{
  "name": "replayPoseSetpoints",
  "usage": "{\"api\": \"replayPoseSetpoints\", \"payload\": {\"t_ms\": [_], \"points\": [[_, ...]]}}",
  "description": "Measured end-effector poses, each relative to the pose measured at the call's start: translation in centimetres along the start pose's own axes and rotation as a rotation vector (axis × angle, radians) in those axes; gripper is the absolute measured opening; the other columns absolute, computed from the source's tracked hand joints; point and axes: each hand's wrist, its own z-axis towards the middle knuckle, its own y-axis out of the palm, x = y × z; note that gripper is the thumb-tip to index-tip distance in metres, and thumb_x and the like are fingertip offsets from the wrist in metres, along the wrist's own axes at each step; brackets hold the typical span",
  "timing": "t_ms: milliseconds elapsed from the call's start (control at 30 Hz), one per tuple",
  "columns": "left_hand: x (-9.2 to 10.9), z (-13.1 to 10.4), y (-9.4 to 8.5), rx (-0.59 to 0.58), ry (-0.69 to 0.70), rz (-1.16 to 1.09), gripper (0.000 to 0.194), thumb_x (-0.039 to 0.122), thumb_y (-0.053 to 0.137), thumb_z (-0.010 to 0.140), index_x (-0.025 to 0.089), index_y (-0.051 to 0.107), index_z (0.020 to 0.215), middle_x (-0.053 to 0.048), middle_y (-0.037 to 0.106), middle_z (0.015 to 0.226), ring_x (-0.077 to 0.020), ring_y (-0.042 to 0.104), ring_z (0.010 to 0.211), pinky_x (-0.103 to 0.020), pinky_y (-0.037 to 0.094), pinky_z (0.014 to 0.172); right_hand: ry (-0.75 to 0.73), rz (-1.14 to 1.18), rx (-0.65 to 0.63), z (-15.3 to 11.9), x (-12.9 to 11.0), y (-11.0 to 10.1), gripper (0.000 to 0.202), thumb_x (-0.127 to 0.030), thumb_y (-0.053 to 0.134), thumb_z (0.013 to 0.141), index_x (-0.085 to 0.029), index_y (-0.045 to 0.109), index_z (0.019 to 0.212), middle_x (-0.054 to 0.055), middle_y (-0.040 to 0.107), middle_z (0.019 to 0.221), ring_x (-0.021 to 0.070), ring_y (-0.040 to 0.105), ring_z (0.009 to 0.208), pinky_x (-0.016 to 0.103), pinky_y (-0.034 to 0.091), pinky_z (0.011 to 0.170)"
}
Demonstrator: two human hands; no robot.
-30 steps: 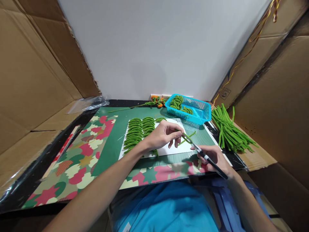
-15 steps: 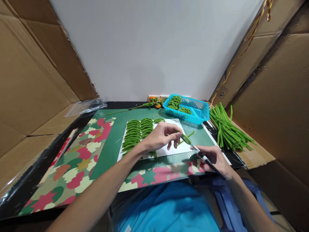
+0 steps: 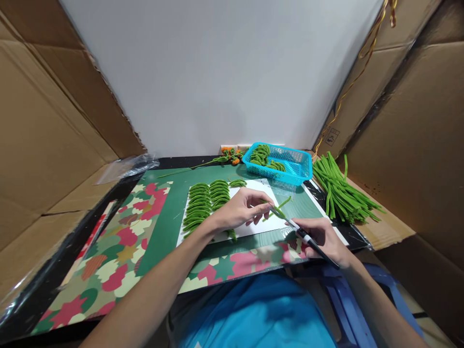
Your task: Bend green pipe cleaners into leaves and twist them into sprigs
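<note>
My left hand [image 3: 250, 205] is above the white sheet [image 3: 255, 234], its thumb and fingers pinching a green pipe cleaner piece [image 3: 278, 212]. My right hand [image 3: 322, 239] is wrapped around a slim black-handled tool [image 3: 308, 240] with a white band. The tool's narrow metal end reaches left to the pipe cleaner beside my left fingertips; whether it clamps the piece I cannot tell. Under the hands, loose green strips [image 3: 286, 202] lie on the sheet. Curved green pieces [image 3: 197, 205] rest in neat columns to the left, partly hidden by my left arm.
Behind the sheet stands a blue basket [image 3: 299, 176] with more curved green pieces. A bundle of long green pipe cleaners [image 3: 340, 193] lies at the right. Orange flowers on a stem [image 3: 232, 154] lie at the back of the green mat [image 3: 163, 212]. Cardboard walls [image 3: 409, 130] flank the table.
The view has shifted slightly. Both hands keep nearly the same pose, with the pipe cleaner and tool tip slightly lower between them.
</note>
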Motion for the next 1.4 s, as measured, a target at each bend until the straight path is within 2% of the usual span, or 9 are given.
{"api": "replayPoseSetpoints", "payload": {"t_ms": [133,267,400,567,733,967,1133,1400], "points": [[-0.09,0.05,-0.17,-0.026,0.015,0.054,0.034,0.046,0.071,0.096,0.012,0.073,0.096,-0.002,0.064,0.071,-0.0082,0.051,0.053,-0.019,0.040,0.045,-0.011,-0.022,0.011,0.03,-0.28,0.12,0.076,-0.058,0.093,0.067,-0.011,0.078,0.125,0.003,0.060,0.078,0.0127,0.044,0.063,0.023,0.035,0.053],[0.12,0.16,0.11,-0.007,0.078,0.200,0.033,0.045,0.069,0.097,0.013,0.073,0.088,-0.003,0.064,0.075,-0.0120,0.054,0.068,-0.022,0.043,0.062,-0.031,-0.029,-0.004,0.11,-0.39,0.12,0.077,-0.061,0.092,0.066,-0.011,0.079,0.124,0.005,0.064,0.080,0.0159,0.049,0.068,0.025,0.037,0.056],[0.16,0.16,0.64,0.021,0.089,0.228,0.030,0.042,0.069,0.097,0.014,0.073,0.088,-0.003,0.066,0.080,-0.0140,0.055,0.074,-0.024,0.042,0.068,-0.041,-0.029,-0.035,0.14,-0.54,0.10,0.080,-0.067,0.089,0.065,-0.012,0.080,0.122,0.008,0.070,0.086,0.0201,0.055,0.075,0.028,0.043,0.063],[-0.08,0.09,0.75,0.054,0.113,0.243,0.025,0.038,0.070,0.096,0.014,0.075,0.088,-0.004,0.068,0.081,-0.0147,0.056,0.075,-0.024,0.041,0.066,-0.045,-0.026,-0.054,0.18,-0.71,0.13,0.088,-0.074,0.087,0.065,-0.011,0.079,0.125,0.007,0.070,0.083,0.0176,0.054,0.069,0.028,0.044,0.061],[-0.17,0.20,0.53,0.056,0.144,0.273,0.022,0.033,0.071,0.095,0.014,0.077,0.087,-0.006,0.072,0.082,-0.0153,0.058,0.075,-0.024,0.041,0.065,-0.070,-0.084,-0.042,0.23,-0.37,-0.02,0.084,-0.071,0.088,0.065,-0.011,0.080,0.122,0.010,0.073,0.088,0.0210,0.059,0.074,0.029,0.047,0.062],[-0.21,0.15,0.40,0.071,0.166,0.333,0.018,0.027,0.070,0.096,0.014,0.079,0.086,-0.007,0.074,0.083,-0.0143,0.058,0.074,-0.024,0.040,0.063,-0.064,-0.057,-0.040,0.12,0.07,-0.09,0.081,-0.066,0.090,0.066,-0.011,0.080,0.124,0.010,0.073,0.088,0.0202,0.060,0.073,0.028,0.047,0.062],[-0.17,0.10,0.29,0.086,0.175,0.313,0.024,0.033,0.072,0.095,0.014,0.080,0.084,-0.008,0.073,0.079,-0.0147,0.059,0.071,-0.024,0.042,0.060,-0.043,-0.035,-0.038,0.16,-0.09,-0.01,0.080,-0.063,0.091,0.068,-0.011,0.079,0.126,0.009,0.072,0.088,0.0177,0.059,0.070,0.027,0.047,0.061],[0.07,-0.01,0.32,0.130,0.184,0.319,0.028,0.039,0.072,0.094,0.015,0.081,0.082,-0.008,0.072,0.076,-0.0156,0.056,0.068,-0.027,0.040,0.060,-0.033,-0.042,-0.026,0.22,-0.40,0.09,0.080,-0.066,0.090,0.068,-0.011,0.079,0.125,0.009,0.073,0.090,0.0205,0.062,0.074,0.031,0.052,0.066]]}}
